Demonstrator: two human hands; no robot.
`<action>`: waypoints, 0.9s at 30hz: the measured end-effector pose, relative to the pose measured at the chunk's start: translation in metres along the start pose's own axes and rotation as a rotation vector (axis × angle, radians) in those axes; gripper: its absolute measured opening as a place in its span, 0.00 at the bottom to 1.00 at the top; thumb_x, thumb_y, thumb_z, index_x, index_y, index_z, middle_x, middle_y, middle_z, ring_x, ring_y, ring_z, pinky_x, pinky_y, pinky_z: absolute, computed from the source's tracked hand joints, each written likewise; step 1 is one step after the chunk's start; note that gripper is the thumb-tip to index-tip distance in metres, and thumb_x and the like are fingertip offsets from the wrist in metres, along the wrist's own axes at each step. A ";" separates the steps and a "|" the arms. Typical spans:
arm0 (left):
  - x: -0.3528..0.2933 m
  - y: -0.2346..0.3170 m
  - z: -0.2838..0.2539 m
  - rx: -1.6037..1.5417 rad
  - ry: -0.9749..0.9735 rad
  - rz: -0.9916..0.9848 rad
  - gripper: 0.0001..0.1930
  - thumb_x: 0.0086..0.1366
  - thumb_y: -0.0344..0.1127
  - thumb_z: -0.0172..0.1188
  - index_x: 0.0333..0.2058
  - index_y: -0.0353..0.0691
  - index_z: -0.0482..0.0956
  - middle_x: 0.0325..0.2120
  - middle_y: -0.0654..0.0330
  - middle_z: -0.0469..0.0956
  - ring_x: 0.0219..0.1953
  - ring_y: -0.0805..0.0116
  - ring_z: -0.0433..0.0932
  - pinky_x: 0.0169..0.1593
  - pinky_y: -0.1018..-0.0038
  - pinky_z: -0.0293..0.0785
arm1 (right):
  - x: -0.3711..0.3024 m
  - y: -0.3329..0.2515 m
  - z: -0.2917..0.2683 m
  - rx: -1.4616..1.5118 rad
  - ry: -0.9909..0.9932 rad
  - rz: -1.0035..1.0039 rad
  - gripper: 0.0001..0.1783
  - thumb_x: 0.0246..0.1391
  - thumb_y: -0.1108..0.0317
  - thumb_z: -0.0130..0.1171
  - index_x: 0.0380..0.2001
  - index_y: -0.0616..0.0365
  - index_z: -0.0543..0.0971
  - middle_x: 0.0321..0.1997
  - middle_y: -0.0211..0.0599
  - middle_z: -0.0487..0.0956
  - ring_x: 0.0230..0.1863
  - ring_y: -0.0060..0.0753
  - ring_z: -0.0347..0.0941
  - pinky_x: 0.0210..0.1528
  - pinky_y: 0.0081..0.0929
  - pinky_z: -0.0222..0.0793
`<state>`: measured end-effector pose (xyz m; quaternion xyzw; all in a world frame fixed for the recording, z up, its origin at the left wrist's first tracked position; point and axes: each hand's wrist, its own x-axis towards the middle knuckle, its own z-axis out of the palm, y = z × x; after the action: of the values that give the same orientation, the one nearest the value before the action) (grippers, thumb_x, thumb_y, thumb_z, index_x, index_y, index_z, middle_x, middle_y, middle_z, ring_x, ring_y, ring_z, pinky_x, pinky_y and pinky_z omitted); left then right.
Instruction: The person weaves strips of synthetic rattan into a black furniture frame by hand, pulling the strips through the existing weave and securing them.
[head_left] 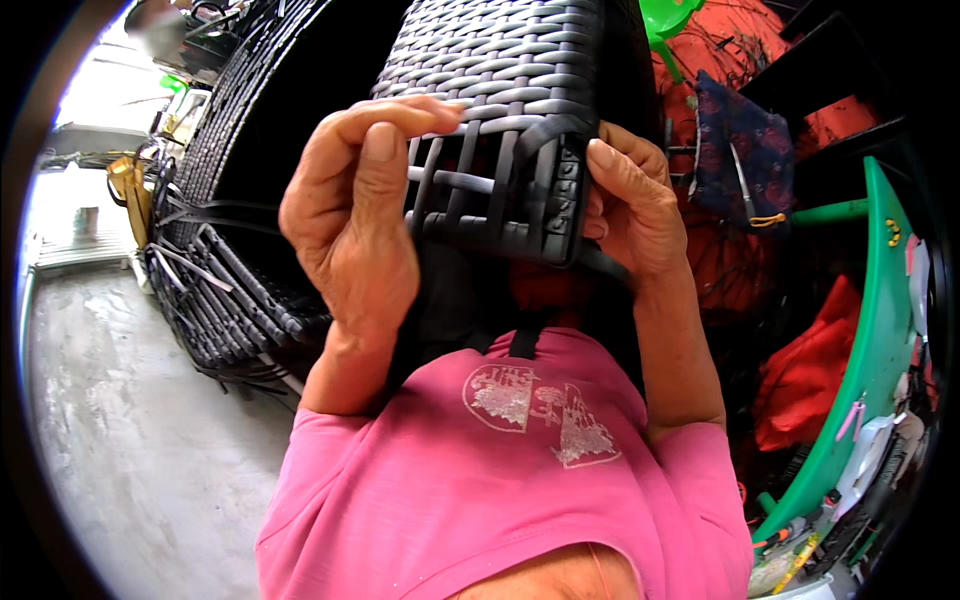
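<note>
A woven wicker furniture piece (490,75) in grey and black plastic strips stands in front of me, its near end an open grid of bare strips. My left hand (350,200) is closed at the left of this end, its fingertips against a grey strip (485,126) that crosses the grid. At the right corner my right hand (640,195) grips the frame edge, thumb on the near side and fingers curled behind. A loose black strip (605,265) runs below that hand. The fingers partly hide what they pinch.
Larger wicker pieces (210,150) with loose strip ends stand at left above a grey floor (130,400). To the right, scissors (742,180) lie on a dark patterned cloth (765,150). A green curved table edge (850,330), red fabric (815,370) and tools are beyond.
</note>
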<state>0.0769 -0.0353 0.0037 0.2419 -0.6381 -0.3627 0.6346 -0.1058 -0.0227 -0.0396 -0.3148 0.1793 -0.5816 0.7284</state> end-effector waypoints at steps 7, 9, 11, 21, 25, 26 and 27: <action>-0.019 -0.012 -0.039 0.451 0.074 -0.048 0.02 0.57 0.23 0.60 0.29 0.31 0.77 0.32 0.58 0.76 0.36 0.73 0.74 0.42 0.81 0.67 | -0.015 -0.017 -0.006 -0.155 0.125 0.043 0.10 0.58 0.64 0.55 0.27 0.58 0.73 0.22 0.30 0.75 0.15 0.14 0.63 0.13 0.13 0.54; -0.027 -0.020 -0.045 0.572 0.139 -0.052 0.03 0.57 0.24 0.62 0.28 0.32 0.76 0.29 0.60 0.75 0.34 0.74 0.73 0.39 0.81 0.67 | -0.020 -0.018 0.001 -0.137 0.188 0.051 0.10 0.59 0.64 0.53 0.33 0.60 0.75 0.25 0.33 0.77 0.16 0.15 0.66 0.14 0.12 0.55; -0.035 -0.027 -0.050 0.598 0.222 -0.116 0.05 0.56 0.25 0.63 0.27 0.31 0.76 0.27 0.62 0.74 0.30 0.76 0.71 0.35 0.81 0.66 | -0.026 -0.021 -0.005 -0.126 0.175 0.050 0.14 0.61 0.64 0.51 0.41 0.64 0.76 0.31 0.38 0.80 0.20 0.17 0.72 0.15 0.12 0.58; -0.045 -0.036 -0.061 -0.316 0.326 -0.741 0.15 0.66 0.41 0.54 0.32 0.33 0.78 0.28 0.60 0.79 0.30 0.72 0.77 0.37 0.79 0.69 | -0.041 -0.043 -0.039 0.079 0.072 0.138 0.17 0.59 0.66 0.52 0.49 0.63 0.71 0.41 0.44 0.78 0.34 0.32 0.78 0.29 0.26 0.76; -0.039 -0.040 -0.054 -0.687 0.517 -1.011 0.13 0.63 0.40 0.57 0.35 0.34 0.76 0.33 0.55 0.80 0.36 0.65 0.79 0.47 0.62 0.70 | -0.045 -0.041 -0.051 0.164 0.114 0.127 0.19 0.58 0.66 0.53 0.51 0.64 0.70 0.47 0.51 0.75 0.46 0.48 0.75 0.48 0.53 0.74; -0.040 -0.042 -0.054 -0.684 0.525 -1.002 0.12 0.63 0.39 0.57 0.35 0.34 0.76 0.33 0.55 0.80 0.36 0.64 0.79 0.48 0.61 0.70 | -0.045 -0.042 -0.047 0.138 0.131 0.129 0.20 0.58 0.66 0.53 0.51 0.64 0.69 0.48 0.51 0.75 0.46 0.49 0.75 0.48 0.53 0.73; -0.040 -0.043 -0.054 -0.681 0.533 -0.993 0.11 0.62 0.38 0.58 0.34 0.34 0.76 0.33 0.56 0.80 0.37 0.64 0.79 0.50 0.60 0.70 | -0.045 -0.042 -0.041 0.069 0.160 0.108 0.18 0.58 0.64 0.53 0.49 0.64 0.71 0.44 0.48 0.76 0.42 0.43 0.76 0.44 0.46 0.75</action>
<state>0.1268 -0.0400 -0.0586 0.3747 -0.1210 -0.7219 0.5690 -0.1741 0.0048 -0.0471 -0.2320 0.2337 -0.5705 0.7524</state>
